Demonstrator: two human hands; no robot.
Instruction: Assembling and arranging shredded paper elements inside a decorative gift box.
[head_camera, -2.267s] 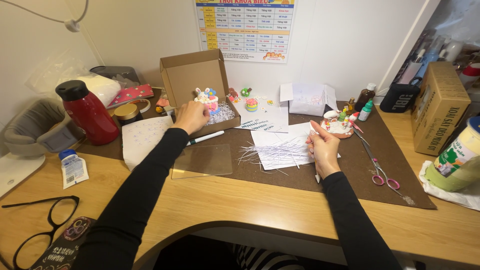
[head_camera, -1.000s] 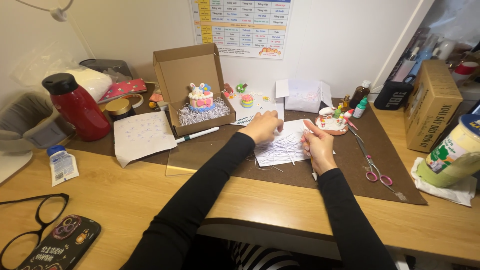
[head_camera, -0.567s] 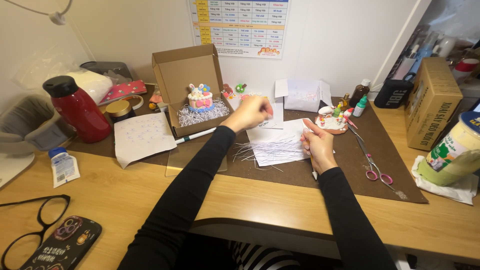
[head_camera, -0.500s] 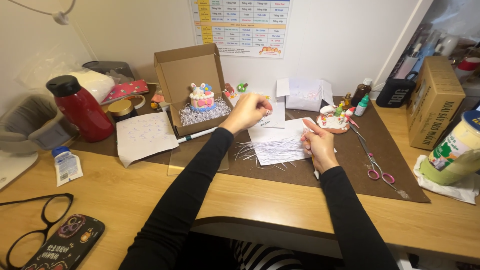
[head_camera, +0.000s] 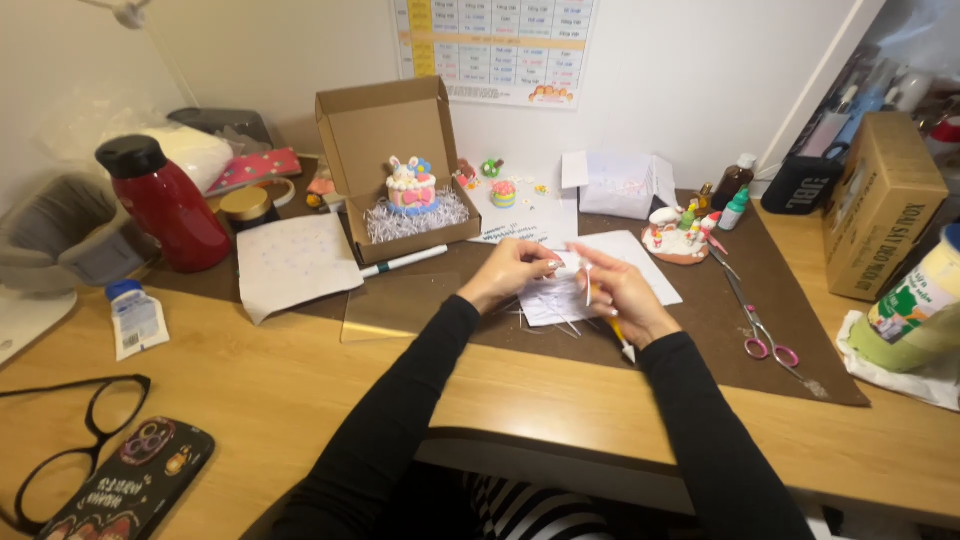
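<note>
From the head camera, you are bringing your left hand (head_camera: 510, 275) back from beside the open cardboard box (head_camera: 395, 150), where it was a moment ago, so that both hands are now meeting over the white paper sheet (head_camera: 600, 285). Your left fingers are closing narrow on a small white piece (head_camera: 567, 266) just above that sheet, and your right hand (head_camera: 620, 295) is pinching a thin white stick (head_camera: 588, 283) upright beside it, fingers tight. Judging by this, the fine joining work is starting. The little decorated cake (head_camera: 412, 187) is sitting inside the box, beyond the sheet. The pink-handled scissors (head_camera: 765, 335) are lying to the right of the sheet on the brown mat (head_camera: 790, 300) covering the worktop.
</note>
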